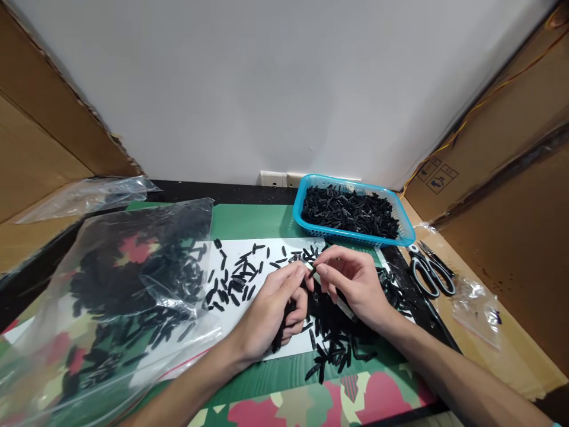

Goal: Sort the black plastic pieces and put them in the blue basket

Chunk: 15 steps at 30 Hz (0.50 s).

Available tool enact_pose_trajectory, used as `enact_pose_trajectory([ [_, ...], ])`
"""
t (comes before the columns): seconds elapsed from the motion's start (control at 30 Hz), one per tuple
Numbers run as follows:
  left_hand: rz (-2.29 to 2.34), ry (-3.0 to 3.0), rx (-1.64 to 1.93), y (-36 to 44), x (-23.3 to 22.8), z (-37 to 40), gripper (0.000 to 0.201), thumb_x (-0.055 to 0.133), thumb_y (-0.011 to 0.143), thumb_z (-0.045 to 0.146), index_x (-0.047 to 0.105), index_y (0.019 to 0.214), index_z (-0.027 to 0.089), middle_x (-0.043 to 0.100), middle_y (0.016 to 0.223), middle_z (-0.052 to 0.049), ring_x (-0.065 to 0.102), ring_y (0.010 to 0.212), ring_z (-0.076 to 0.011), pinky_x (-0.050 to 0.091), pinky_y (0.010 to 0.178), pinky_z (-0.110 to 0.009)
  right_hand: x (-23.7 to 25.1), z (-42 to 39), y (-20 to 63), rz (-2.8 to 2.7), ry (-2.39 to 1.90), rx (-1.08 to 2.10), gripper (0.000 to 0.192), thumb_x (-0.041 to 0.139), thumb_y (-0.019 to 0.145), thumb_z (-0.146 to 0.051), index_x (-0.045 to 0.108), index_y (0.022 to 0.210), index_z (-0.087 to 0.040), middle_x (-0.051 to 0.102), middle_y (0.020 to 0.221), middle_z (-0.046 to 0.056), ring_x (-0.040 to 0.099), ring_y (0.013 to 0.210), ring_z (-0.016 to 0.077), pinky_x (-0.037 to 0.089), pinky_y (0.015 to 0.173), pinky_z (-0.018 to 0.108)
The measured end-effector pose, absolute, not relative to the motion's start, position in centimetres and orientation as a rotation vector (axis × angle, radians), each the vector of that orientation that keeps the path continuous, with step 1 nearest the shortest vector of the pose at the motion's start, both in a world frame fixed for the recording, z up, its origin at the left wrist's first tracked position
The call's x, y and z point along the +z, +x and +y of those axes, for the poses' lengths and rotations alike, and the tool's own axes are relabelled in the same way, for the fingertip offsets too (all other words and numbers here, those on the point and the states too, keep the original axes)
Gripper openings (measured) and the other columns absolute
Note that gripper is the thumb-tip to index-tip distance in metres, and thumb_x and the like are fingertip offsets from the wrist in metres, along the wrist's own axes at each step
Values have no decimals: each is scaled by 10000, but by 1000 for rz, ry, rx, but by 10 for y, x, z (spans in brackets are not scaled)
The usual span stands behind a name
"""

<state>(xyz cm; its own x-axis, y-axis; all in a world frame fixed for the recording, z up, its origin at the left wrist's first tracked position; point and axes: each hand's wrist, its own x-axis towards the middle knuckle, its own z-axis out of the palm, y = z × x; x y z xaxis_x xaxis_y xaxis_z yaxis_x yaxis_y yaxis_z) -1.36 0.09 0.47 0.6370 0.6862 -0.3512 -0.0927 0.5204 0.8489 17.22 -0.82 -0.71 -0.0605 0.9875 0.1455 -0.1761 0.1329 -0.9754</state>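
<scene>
Cardboard walls flank the green mat (pixel 262 220) I work over, with a blue basket (pixel 402 234) of black parts at its far edge. Just in front of that basket, my left hand (pixel 278 308) and right hand (pixel 355 284) pinch one small black piece (pixel 313 271) between thumb and fingertips; the left palm also clenches several more pieces (pixel 280 335).

Bright, even light, soft shadows (edges bend outward, wide-angle).
</scene>
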Motion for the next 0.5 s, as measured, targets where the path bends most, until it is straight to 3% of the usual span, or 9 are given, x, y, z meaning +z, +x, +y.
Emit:
enact_pose_trajectory([
  [0.17,735,934,576,-13,7,0,342,562,1013,591,484,962,262,390,500,122,255,358,-46,211,317,-101,-9,-7,170,-1083,-941,1310,269,887,814,-405,787,924,-181,721,713,17,665,559,139,515,397,191],
  [0.5,753,922,658,-13,11,0,285,580,1013,544,482,1008,276,402,498,123,278,353,-57,237,310,-106,-10,-7,170,-1078,-931,1337,252,894,813,-384,786,924,-184,710,649,-6,685,514,132,559,419,192],
])
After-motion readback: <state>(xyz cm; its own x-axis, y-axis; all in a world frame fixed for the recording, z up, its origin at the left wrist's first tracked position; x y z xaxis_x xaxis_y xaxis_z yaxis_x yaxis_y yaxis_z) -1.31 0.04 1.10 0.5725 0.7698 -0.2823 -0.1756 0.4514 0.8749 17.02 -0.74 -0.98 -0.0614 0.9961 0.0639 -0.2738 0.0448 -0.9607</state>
